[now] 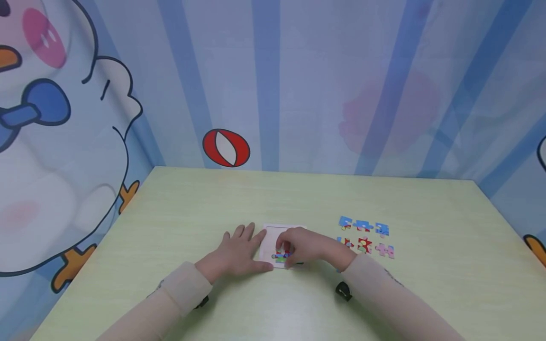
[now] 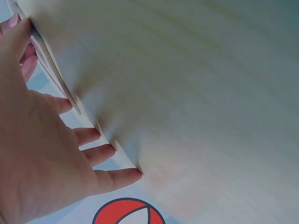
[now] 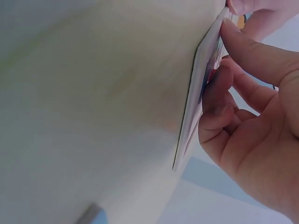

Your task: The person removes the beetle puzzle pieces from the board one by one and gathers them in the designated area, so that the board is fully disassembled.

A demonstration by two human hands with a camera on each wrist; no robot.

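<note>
A small white puzzle board (image 1: 268, 242) lies on the table between my hands. My left hand (image 1: 239, 252), fingers spread, rests at its left side; the thumb reaches the front left corner. In the left wrist view the outstretched fingers (image 2: 108, 180) touch the tabletop and the board's edge. My right hand (image 1: 310, 244) bends over the board, thumb and forefinger pinching at a colourful puzzle piece (image 1: 281, 255), which they partly cover. Seen from the right wrist, the thumb (image 3: 243, 44) meets the board's edge while the other fingers curl above its surface.
To the right, loose jigsaw pieces lie in rows: blue ones (image 1: 363, 225) behind, a red one (image 1: 364, 245) and a pink one (image 1: 385, 250) in front. My right forearm hides some. The table's back edge (image 1: 315, 175) meets a printed curtain (image 1: 298, 94).
</note>
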